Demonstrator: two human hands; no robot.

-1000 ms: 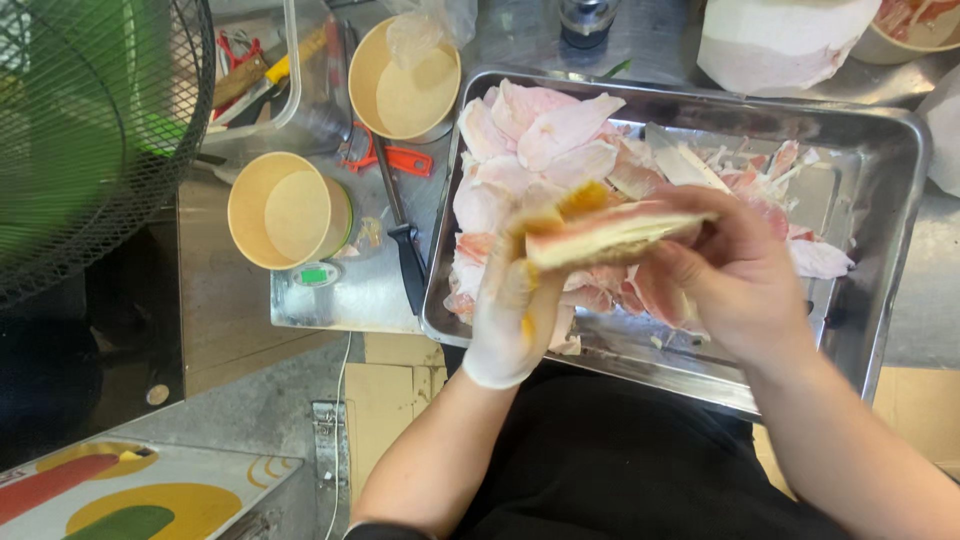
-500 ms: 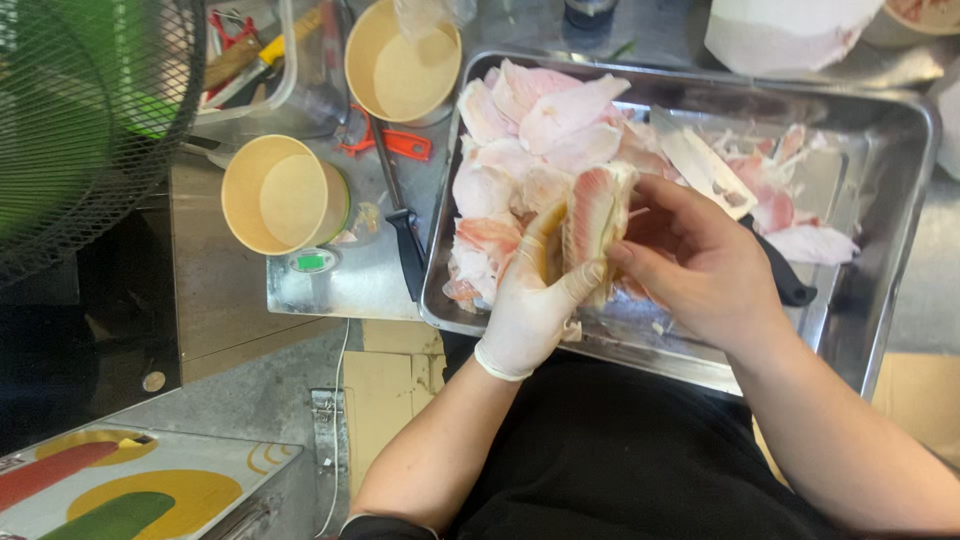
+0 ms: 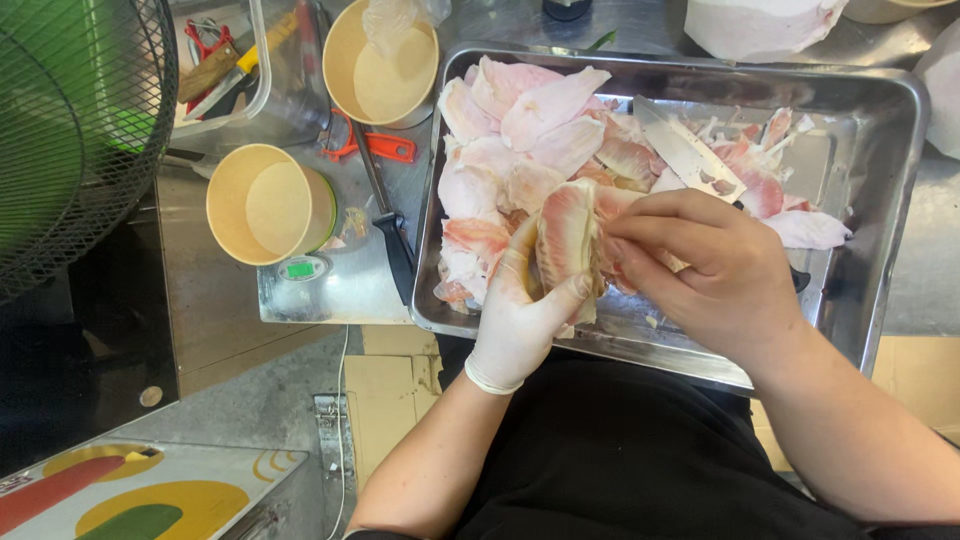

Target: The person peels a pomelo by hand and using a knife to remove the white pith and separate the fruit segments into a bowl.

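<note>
The left hand (image 3: 518,318) wears a thin, pale, close-fitting glove (image 3: 505,350) with a rolled cuff at the wrist. The right hand (image 3: 715,275) is bare. Both forearms are uncovered. A black garment (image 3: 620,450) covers the torso below them.

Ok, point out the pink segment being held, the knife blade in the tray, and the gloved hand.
pink segment (image 3: 566,240), head view, on its ribbed face.
knife blade (image 3: 688,150), head view, mid-blade.
gloved left hand (image 3: 520,315), head view, on the palm.

pink fruit piece (image 3: 566,240), white-gloved left hand (image 3: 520,315), silver tray (image 3: 880,250)
</note>
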